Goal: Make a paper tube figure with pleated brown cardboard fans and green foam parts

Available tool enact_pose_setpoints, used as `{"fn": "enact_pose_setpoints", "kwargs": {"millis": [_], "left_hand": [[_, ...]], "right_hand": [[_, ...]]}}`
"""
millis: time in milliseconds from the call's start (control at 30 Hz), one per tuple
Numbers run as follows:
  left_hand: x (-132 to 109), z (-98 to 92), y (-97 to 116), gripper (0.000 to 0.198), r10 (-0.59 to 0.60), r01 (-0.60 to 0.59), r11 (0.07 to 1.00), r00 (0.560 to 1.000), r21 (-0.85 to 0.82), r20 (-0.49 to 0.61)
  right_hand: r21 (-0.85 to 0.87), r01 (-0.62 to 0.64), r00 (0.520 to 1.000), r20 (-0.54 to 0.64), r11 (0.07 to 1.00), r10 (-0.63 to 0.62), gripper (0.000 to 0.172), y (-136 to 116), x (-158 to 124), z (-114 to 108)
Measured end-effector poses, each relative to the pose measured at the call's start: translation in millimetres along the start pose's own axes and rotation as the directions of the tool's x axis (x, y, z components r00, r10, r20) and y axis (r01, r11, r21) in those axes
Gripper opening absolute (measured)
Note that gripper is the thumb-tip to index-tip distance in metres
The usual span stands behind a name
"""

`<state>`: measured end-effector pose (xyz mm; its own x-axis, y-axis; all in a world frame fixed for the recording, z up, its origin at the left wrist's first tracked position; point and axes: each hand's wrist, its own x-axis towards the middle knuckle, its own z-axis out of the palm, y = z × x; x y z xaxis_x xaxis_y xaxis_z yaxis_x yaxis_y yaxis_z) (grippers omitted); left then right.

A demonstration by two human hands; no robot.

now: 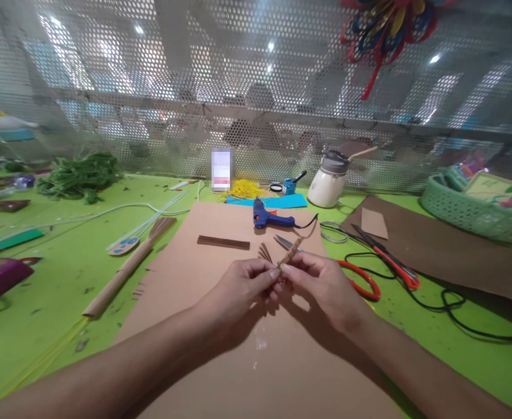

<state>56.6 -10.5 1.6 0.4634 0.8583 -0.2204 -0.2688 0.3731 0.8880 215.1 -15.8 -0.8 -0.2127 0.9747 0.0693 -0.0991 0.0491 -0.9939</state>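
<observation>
Both my hands meet over a large sheet of brown paper [221, 361]. My left hand [249, 285] and my right hand [321, 282] pinch a small twisted piece of brown paper [291, 251] between thumbs and fingers. Thin fanned paper strips [264, 252] stick up beside my left fingertips. Beyond my hands lie a stack of narrow brown strips [223, 242] and a blue hot glue gun [273, 216]. Orange-handled scissors [363, 282] rest partly under my right hand, their pointed blades [284, 241] showing past the fingers.
To the left lies a rolled paper tube [124, 276] with a frayed end. Red-and-black scissors [391, 262], a black cord [430, 305] and dark brown paper [452, 250] are at right. A white jar [327, 183] and green basket [478, 209] stand farther back.
</observation>
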Motion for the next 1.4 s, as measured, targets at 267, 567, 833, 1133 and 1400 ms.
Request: {"fn": "enact_pose_setpoints", "kwargs": {"millis": [267, 567, 833, 1133, 1400], "left_hand": [[1.8, -0.9, -3.5, 0.015, -0.035, 0.035, 0.999, 0.999, 0.036, -0.008], [3.3, -2.9, -12.0, 0.016, 0.027, -0.02, 0.996, 0.998, 0.092, -0.065], [6.3, -11.8, -8.3, 0.021, 0.11, -0.074, 0.93, 0.991, 0.361, -0.081], [5.6, -6.9, -7.7, 0.024, 0.082, -0.055, 0.94, 0.994, 0.336, -0.066], [4.3, -3.6, -6.8, 0.015, -0.005, 0.01, 0.996, 0.999, 0.093, -0.05]], "right_hand": [[-0.167, 0.031, 0.994, -0.098, 0.985, -0.048, 0.024, 0.3, -3.4, 1.6], [-0.681, 0.526, 0.803, 0.2, 0.509, -0.561, 0.014, 7.3, -13.9, 8.2], [-0.699, 0.542, 0.789, 0.234, 0.466, -0.568, 0.021, 10.7, -14.7, 10.2], [-0.372, 0.086, 0.972, -0.174, 0.924, -0.161, 0.024, 3.8, -7.0, 8.1], [-0.343, 0.072, 0.978, -0.16, 0.937, -0.133, 0.025, 2.9, -5.2, 6.1]]}}
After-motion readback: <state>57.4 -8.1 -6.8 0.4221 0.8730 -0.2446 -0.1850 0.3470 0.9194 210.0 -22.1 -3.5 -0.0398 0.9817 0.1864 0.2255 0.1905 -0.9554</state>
